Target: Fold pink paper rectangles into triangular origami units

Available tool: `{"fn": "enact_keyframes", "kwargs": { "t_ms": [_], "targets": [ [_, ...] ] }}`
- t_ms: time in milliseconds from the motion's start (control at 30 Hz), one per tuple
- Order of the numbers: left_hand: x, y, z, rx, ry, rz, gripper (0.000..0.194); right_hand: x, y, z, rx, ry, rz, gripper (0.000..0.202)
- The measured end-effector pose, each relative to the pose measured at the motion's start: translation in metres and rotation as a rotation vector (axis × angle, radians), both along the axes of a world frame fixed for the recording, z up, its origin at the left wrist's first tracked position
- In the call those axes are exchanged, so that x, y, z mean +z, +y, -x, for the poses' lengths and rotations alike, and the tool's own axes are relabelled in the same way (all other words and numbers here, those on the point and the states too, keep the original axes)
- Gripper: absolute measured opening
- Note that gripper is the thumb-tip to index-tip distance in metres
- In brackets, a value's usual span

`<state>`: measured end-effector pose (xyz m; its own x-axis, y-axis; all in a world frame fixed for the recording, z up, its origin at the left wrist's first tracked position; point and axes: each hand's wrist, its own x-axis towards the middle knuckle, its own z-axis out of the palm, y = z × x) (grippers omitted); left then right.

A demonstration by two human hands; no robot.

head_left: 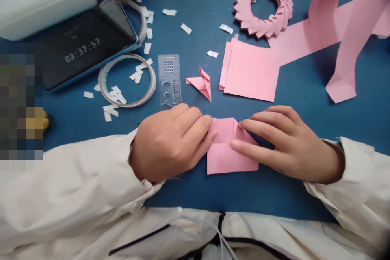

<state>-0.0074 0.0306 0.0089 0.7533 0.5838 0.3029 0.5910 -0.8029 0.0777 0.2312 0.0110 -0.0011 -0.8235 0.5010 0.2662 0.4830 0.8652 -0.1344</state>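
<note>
A pink square of paper (233,158) lies flat on the table between my hands, its upper right corner folded in toward the middle and a crease running across it. My left hand (172,142) is closed, its curled fingers and thumb pinching the paper's upper left edge. Over the folded corner, my right hand (277,142) spreads its fingers, with index fingertip and thumb resting on the paper. Just beyond sits a small folded pink piece (202,83) with pointed ends. Behind my right hand is a small stack of pink squares (251,71).
A clear plastic ruler (169,77) lies by my left hand. To its left are tape rolls (102,83), a phone (88,44) and a white box (42,0). Farther back are a pink folded-paper ring (240,12), a curled pink strip (343,65) and scattered white scraps (185,28).
</note>
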Motion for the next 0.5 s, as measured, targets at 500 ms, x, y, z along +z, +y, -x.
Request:
{"fn": "enact_keyframes", "kwargs": {
  "t_ms": [500],
  "targets": [
    [-0.0002, -0.0012, 0.0011, 0.022, 0.019, 0.01, 0.018, 0.002, -0.0009, -0.0013, 0.008, -0.066, -0.003, 0.036]
  ]
}}
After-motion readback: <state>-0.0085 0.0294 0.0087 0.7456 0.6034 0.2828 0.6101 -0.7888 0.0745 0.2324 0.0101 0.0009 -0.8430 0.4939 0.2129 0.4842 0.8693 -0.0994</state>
